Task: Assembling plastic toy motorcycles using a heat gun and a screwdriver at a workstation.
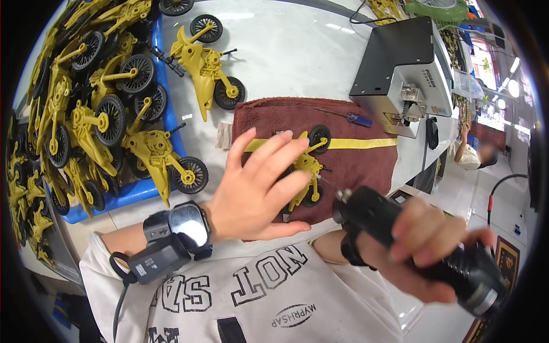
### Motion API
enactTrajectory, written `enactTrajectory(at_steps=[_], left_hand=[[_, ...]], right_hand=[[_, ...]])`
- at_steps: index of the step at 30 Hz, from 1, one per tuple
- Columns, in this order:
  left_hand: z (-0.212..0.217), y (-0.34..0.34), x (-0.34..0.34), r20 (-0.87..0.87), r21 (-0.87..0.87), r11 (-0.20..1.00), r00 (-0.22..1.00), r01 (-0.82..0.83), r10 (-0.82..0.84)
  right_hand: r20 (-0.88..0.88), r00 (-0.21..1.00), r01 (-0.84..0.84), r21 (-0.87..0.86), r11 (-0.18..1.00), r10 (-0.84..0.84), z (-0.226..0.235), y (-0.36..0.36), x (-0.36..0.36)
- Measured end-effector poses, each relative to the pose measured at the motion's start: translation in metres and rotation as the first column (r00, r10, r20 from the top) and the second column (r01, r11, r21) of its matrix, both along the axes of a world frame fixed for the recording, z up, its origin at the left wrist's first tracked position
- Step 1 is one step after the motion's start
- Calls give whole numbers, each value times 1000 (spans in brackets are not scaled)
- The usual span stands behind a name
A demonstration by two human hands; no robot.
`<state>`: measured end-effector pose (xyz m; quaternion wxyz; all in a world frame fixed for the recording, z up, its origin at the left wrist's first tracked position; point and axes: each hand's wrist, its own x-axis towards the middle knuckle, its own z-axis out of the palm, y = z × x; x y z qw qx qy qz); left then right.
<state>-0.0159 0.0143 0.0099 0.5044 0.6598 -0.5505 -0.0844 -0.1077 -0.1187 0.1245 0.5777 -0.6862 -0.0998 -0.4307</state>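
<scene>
A small yellow toy motorcycle (309, 166) with black wheels lies on its side on a maroon cloth (366, 171) with a yellow stripe. Over its left part spreads my left hand (257, 191), fingers stretched and apart; whether the fingertips touch the toy I cannot tell. My right hand (426, 246) is wrapped round a black power screwdriver (374, 208). The tool's tip points left and slightly up at the toy's lower body, close to the lower wheel. Part of the toy is hidden behind my left fingers.
A blue tray (163, 80) heaped with yellow toy motorcycles (86, 120) stands at left. Another motorcycle (203, 63) lies beside it on the white table (286, 63). A blue-handled screwdriver (357, 119) rests on the cloth's far side. A grey and white machine (394, 63) stands far right.
</scene>
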Motion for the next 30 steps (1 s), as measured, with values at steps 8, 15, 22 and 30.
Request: enactTrajectory(at_steps=[8, 15, 22, 30], left_hand=[[-2, -4, 0, 145, 230, 965, 976, 128, -164], [-4, -4, 0, 141, 244, 962, 977, 122, -160], [-3, -4, 2, 238, 285, 953, 955, 105, -177], [-2, -3, -1, 272, 321, 943, 945, 90, -183]], right_hand=[[-31, 997, 68, 2, 998, -68, -31, -6, 10], [-133, 991, 1, -63, 998, -9, -47, -15, 19], [-225, 970, -102, -29, 994, 93, -41, -10, 18], [35, 851, 518, 101, 849, -523, 36, -106, -12]])
